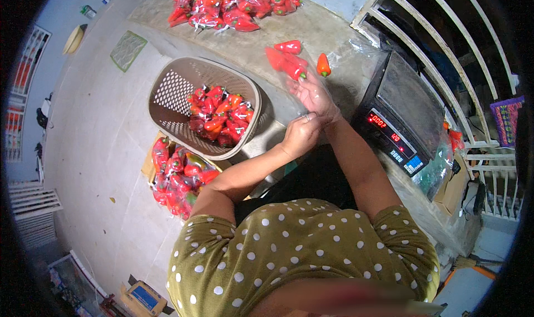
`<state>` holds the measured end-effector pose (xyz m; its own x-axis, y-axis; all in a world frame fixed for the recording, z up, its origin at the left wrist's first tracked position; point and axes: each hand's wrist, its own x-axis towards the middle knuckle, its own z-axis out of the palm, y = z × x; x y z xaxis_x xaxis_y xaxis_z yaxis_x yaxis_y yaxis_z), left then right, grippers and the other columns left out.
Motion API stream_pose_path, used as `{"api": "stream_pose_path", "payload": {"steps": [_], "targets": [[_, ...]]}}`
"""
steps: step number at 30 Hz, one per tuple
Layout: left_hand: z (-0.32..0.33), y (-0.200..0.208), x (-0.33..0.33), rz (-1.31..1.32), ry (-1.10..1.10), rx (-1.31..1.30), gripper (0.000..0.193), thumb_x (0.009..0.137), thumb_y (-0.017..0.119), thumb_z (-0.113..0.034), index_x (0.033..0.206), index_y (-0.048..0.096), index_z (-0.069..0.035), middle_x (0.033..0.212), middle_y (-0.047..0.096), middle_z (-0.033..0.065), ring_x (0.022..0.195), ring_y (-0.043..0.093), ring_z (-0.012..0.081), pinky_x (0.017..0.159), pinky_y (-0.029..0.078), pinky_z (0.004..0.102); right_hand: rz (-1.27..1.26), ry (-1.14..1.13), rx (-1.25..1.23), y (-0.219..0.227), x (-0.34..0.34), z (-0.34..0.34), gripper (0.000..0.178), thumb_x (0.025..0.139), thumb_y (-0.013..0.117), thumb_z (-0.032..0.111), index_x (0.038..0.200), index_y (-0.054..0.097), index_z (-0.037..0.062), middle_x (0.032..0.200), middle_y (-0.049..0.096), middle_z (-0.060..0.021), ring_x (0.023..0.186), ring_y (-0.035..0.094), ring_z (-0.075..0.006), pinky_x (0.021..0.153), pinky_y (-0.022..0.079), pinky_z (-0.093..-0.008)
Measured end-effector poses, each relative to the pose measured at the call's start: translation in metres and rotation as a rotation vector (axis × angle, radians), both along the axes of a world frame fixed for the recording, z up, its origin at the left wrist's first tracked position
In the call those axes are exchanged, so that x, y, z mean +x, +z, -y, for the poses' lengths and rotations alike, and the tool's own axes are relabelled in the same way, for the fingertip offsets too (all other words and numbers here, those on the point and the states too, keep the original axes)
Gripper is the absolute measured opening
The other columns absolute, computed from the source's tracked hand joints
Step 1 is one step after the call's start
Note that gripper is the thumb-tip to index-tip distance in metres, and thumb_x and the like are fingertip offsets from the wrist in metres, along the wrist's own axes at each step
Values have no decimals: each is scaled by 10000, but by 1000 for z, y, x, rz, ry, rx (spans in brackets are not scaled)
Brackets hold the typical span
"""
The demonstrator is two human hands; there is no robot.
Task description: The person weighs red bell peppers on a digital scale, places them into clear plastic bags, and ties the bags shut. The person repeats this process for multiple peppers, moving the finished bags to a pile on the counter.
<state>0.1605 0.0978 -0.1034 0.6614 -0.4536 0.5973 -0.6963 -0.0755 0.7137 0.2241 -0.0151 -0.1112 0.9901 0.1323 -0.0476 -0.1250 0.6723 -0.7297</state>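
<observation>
My right hand [315, 97] is inside a clear plastic bag [295, 97], its fingers loosely stretched toward several red peppers [289, 64]. The fingertips reach the stem end of the nearest pepper. Film partly covers them, and I cannot tell whether every pepper lies inside the bag. Closed at my right wrist, my left hand [301, 134] pinches the bag's gathered edge and wears a ring. An orange-red pepper [323, 65] lies loose on the ledge, just right of the bag.
A brown basket [164, 92] of bagged peppers stands left, with more bagged peppers [181, 175] below it. A heap of bagged peppers [233, 5] lies at the ledge's far end. To the right are a digital scale [409, 111] and white metal bars [445, 11].
</observation>
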Motion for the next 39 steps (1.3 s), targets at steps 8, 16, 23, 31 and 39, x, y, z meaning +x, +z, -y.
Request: {"api": "stream_pose_path", "payload": {"steps": [8,16,23,31,39], "targets": [[-6,14,-15,27,-111,-22,266,644,562,26,898,593,-46,732,570,114,689,579,296,608,473,354,-223,-173,-49,-22,22,-6,359,849,456,96,1198,376,82,1091,497,-125,948,506,-189,811,408,-332],[-9,18,-2,-34,-53,-7,239,662,537,64,883,577,-18,750,580,137,698,582,305,614,468,350,312,-614,-1862,-21,17,5,440,765,492,21,1187,366,-3,1042,476,-247,977,473,-387,810,401,-408],[7,30,-10,-103,-134,-87,254,640,544,65,872,569,-34,791,588,136,737,584,310,648,475,353,2,-571,-1721,-38,37,29,411,750,494,16,1139,371,-33,1078,451,-257,1025,454,-400,859,384,-420],[16,57,5,-153,-10,-92,125,750,532,-49,865,565,-16,755,582,126,710,585,251,635,461,332,89,-144,-1798,-17,27,31,308,798,482,129,1071,442,-6,1029,503,-204,1034,477,-317,842,398,-389],[19,141,124,-584,82,-279,197,809,539,-200,747,601,-23,578,526,1,523,479,86,479,387,255,469,34,-1080,175,-72,59,673,751,569,157,1331,242,58,1271,382,-143,1131,401,-227,954,322,-322]]}}
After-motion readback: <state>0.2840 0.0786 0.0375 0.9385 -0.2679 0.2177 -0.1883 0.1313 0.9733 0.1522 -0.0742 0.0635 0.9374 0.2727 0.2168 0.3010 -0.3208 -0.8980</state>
